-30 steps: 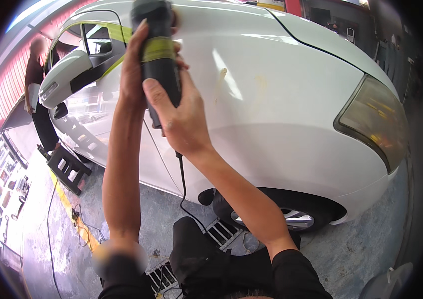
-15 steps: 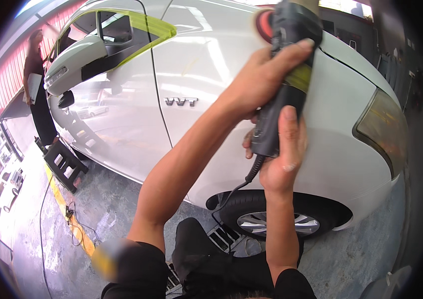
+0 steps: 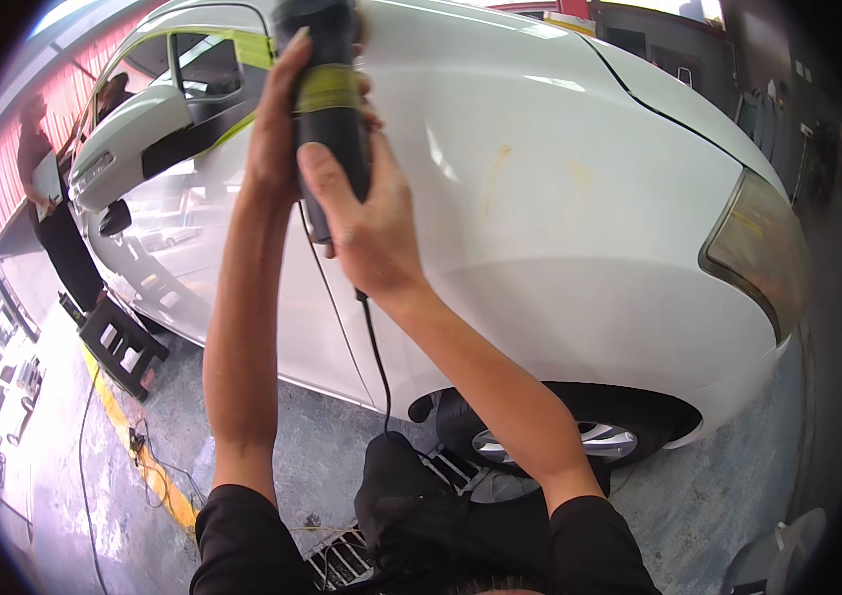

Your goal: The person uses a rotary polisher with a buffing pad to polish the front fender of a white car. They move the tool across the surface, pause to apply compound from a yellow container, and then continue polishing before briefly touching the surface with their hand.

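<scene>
Both my hands grip a black power polisher (image 3: 327, 119) with a yellow-green band of tape round its body. My left hand (image 3: 277, 124) wraps the upper body; my right hand (image 3: 366, 223) holds the lower handle, where the black cord (image 3: 378, 357) hangs down. The tool is pressed against the white car (image 3: 560, 218) on its front fender, near the door seam. The polishing head is hidden at the top edge of the view. The car's window trim and side mirror (image 3: 133, 149) are masked with yellow-green tape.
A person in dark clothes (image 3: 54, 228) stands by the car's far end at left. A black step stool (image 3: 119, 342) sits on the floor beside the door. The front wheel (image 3: 560, 436) is below my right arm. Cables and a yellow floor line (image 3: 143, 461) run along the concrete.
The polisher and both hands have swung back to the left across the fender, from near the headlight toward the door seam. My grip on the tool stays the same.
</scene>
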`<state>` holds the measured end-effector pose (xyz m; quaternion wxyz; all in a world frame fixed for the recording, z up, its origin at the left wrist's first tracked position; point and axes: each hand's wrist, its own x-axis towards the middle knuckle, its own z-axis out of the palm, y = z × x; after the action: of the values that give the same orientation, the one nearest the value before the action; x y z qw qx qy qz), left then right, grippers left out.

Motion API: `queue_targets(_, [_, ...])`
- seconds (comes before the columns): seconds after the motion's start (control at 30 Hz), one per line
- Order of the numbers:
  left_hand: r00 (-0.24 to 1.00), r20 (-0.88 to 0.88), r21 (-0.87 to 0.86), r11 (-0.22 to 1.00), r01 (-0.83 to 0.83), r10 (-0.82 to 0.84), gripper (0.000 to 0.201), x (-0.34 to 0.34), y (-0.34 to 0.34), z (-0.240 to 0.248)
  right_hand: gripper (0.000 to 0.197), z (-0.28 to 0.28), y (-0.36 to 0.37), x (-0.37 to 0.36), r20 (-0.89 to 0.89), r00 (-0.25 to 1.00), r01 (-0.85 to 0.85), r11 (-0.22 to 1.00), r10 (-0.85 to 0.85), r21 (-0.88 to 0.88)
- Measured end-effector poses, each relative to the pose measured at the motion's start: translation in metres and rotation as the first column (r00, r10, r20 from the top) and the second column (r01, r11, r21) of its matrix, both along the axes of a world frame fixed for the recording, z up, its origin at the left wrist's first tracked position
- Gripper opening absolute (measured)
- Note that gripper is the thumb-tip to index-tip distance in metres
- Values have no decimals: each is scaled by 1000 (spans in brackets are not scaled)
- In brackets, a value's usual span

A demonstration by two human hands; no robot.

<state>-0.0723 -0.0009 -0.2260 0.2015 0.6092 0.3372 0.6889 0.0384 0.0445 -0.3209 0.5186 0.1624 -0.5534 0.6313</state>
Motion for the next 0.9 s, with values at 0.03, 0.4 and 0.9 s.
queue_targets(0.03, [1000, 19, 1, 1000, 14, -14, 67, -4, -4, 4, 67, 3, -2, -3, -15, 1000, 5, 1000, -4, 24])
queue_targets(0.4, [999, -55, -156, 988, -9, 0, 69, 68, 33, -23, 54, -31, 0, 64, -43, 999, 14, 984, -22, -176])
queue_targets(0.9, [987, -151, -406, 914, -12, -54, 62, 74, 22, 15, 77, -15, -19, 59, -158, 985, -98, 977, 68, -192])
